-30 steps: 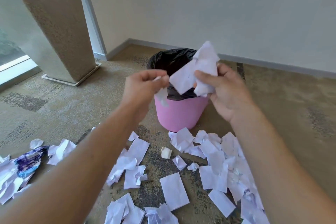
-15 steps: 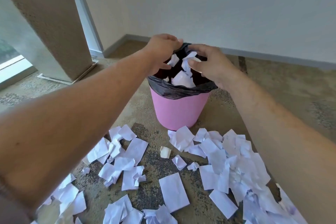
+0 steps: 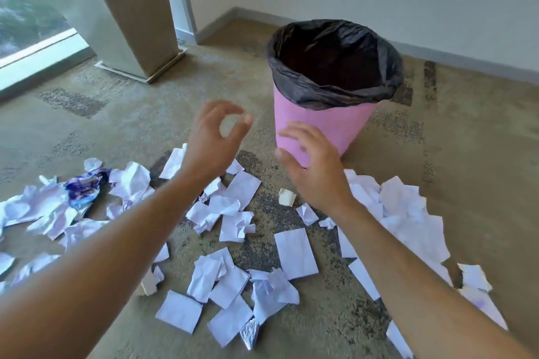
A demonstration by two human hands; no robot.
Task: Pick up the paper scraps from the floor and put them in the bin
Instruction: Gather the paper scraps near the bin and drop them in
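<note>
White paper scraps (image 3: 242,230) lie scattered over the carpeted floor (image 3: 151,114) in front of the pink bin (image 3: 329,128), some flat, some crumpled, with a denser heap (image 3: 408,213) to the right. A black liner (image 3: 335,61) is folded over the bin's rim. Both hands hover above the scraps, holding nothing: the left hand (image 3: 213,140) has loosely curved fingers, and the right hand (image 3: 312,163) is spread with relaxed fingers just before the bin. A crumpled purple-printed wrapper (image 3: 84,186) lies at left, and a pillar (image 3: 131,9) stands beyond.

White scraps (image 3: 295,252) before upright pink bin (image 3: 323,128)
</note>
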